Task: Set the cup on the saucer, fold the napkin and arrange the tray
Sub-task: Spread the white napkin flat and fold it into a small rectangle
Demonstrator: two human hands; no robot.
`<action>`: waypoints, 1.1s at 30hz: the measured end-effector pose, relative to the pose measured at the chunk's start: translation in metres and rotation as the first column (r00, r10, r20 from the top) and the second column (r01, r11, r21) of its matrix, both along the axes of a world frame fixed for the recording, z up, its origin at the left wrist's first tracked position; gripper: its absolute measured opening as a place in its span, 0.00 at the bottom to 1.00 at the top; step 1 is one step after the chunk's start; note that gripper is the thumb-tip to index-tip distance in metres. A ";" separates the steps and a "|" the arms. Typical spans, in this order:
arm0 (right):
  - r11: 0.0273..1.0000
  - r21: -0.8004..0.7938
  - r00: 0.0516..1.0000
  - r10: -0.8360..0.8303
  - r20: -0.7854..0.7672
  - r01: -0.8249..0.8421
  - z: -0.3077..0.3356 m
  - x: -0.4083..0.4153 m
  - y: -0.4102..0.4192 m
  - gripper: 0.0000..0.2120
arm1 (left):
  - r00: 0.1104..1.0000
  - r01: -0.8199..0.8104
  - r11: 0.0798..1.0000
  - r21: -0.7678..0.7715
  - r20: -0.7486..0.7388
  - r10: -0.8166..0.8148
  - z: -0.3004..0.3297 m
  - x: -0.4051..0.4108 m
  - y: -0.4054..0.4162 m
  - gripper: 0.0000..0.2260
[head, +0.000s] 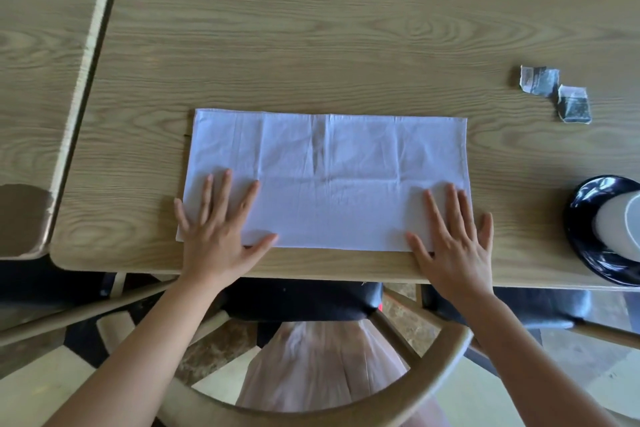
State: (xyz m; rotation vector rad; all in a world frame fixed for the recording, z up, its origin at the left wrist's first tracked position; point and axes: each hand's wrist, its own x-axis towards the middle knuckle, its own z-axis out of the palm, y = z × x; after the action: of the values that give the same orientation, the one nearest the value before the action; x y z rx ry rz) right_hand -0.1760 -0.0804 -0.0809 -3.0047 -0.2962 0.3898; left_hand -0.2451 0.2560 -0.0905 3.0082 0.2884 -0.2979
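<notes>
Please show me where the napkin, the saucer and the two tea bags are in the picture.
napkin (329, 180): head view, middle of the flat white cloth.
saucer (585, 194): head view, bare upper-left rim of the black dish.
tea bags (573, 104): head view, the nearer of the two sachets.

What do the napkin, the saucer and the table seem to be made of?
Napkin: probably woven cloth, matte white; it shows soft creases and a hemmed edge.
Saucer: likely glazed ceramic, glossy black; light reflects on its rim.
Table: wood or wood-look laminate, pale and matte, with clear grain lines; which one, I cannot tell.
</notes>
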 end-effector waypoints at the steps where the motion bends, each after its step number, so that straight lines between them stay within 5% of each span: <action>1: 1.000 0.003 1.000 -0.003 -0.007 0.003 0.001 -0.003 0.000 0.33 | 1.000 -0.026 1.000 0.002 0.003 0.026 0.002 0.000 -0.002 0.37; 5: 0.952 0.187 0.961 -0.263 0.084 0.244 0.010 -0.019 -0.003 0.31 | 0.988 -0.111 0.993 -0.050 0.102 0.115 0.012 0.006 -0.034 0.34; 10: 0.775 0.390 0.828 -0.558 0.055 0.497 0.023 -0.013 -0.011 0.25 | 0.972 0.171 0.973 -0.153 0.188 -0.141 0.013 0.030 -0.123 0.31; 20: 0.528 0.463 0.683 -0.674 -0.282 0.712 0.035 0.006 -0.025 0.12 | 0.983 0.168 0.982 -0.083 0.085 -0.161 -0.009 0.041 -0.158 0.32; 27: 0.337 0.649 0.656 -0.674 -0.339 0.682 0.049 0.015 -0.012 0.03 | 0.993 0.103 0.964 -0.246 0.090 -0.083 0.005 0.045 -0.157 0.29; 30: 0.346 0.690 0.697 -0.641 -0.321 0.636 0.062 0.016 0.003 0.02 | 0.970 -0.005 0.811 -0.585 0.193 0.146 0.030 0.057 -0.162 0.24; 33: 0.397 0.707 0.756 -0.583 -0.298 0.585 0.076 0.017 0.021 0.02 | 0.953 -0.175 0.446 -0.878 -0.038 0.300 0.063 0.093 -0.169 0.15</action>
State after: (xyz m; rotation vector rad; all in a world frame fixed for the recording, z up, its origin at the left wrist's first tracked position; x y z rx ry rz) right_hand -0.1594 -0.0590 -0.0053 -2.0216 0.5051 0.1210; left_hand -0.1518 0.0866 -0.0278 1.8930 0.3910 -0.1478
